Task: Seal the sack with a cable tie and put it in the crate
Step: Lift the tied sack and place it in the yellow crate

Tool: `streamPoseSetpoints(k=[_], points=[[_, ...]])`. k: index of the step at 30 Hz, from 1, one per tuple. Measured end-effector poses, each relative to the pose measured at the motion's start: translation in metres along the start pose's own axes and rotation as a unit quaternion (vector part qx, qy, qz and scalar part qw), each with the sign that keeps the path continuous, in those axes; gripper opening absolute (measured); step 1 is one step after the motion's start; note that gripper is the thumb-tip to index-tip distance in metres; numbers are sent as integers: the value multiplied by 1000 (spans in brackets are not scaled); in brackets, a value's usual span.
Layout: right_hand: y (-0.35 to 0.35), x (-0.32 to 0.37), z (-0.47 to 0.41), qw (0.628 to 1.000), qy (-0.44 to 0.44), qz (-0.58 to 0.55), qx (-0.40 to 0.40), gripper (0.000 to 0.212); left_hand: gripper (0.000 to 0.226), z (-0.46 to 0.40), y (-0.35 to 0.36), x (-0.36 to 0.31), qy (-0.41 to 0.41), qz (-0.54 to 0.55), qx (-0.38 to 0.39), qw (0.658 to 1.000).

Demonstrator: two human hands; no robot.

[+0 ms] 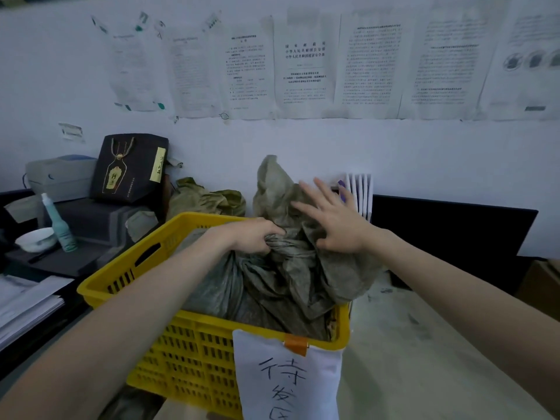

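Note:
A grey-green woven sack [272, 286] lies inside the yellow slotted crate [194, 344] in the middle of the view. Its loose top flap sticks up above the rim towards the wall. My left hand [254, 234] is closed on the bunched neck of the sack. Just to the right, my right hand [333, 219] has its fingers spread and rests flat against the sack's upper folds. No cable tie is visible; the neck is hidden under my left fingers.
A white paper label [288, 380] with handwriting is clipped to the crate's near rim. More green sacking [206, 198] lies behind the crate. At the left are a dark gift bag [130, 168], a teal bottle [59, 225], a white bowl [36, 239] and stacked papers [27, 304]. A black panel [448, 234] stands at right.

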State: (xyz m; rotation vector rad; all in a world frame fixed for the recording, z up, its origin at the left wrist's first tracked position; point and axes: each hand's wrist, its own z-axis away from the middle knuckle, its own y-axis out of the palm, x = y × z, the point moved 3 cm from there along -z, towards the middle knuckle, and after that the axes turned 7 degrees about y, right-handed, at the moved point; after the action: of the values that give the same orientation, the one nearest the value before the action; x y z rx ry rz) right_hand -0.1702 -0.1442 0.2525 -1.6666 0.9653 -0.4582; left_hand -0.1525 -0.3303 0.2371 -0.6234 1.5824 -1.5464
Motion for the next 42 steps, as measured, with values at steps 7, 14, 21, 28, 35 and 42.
streamPoseSetpoints(k=[7,14,21,28,35,42], points=[[42,11,2,957,80,-202,193,27,53,16,-3,11,-16,114,-121,986],[76,57,17,914,74,-284,281,28,93,3,15,-8,-35,-77,-21,996],[58,43,25,951,39,-253,172,24,47,2,48,4,-15,-207,63,976],[53,5,7,973,118,-138,145,86,37,9,99,11,59,-479,116,868],[102,60,39,929,51,-161,331,52,47,55,57,36,-60,-156,36,985],[90,77,59,934,10,-69,351,30,81,79,39,3,-40,47,37,997]])
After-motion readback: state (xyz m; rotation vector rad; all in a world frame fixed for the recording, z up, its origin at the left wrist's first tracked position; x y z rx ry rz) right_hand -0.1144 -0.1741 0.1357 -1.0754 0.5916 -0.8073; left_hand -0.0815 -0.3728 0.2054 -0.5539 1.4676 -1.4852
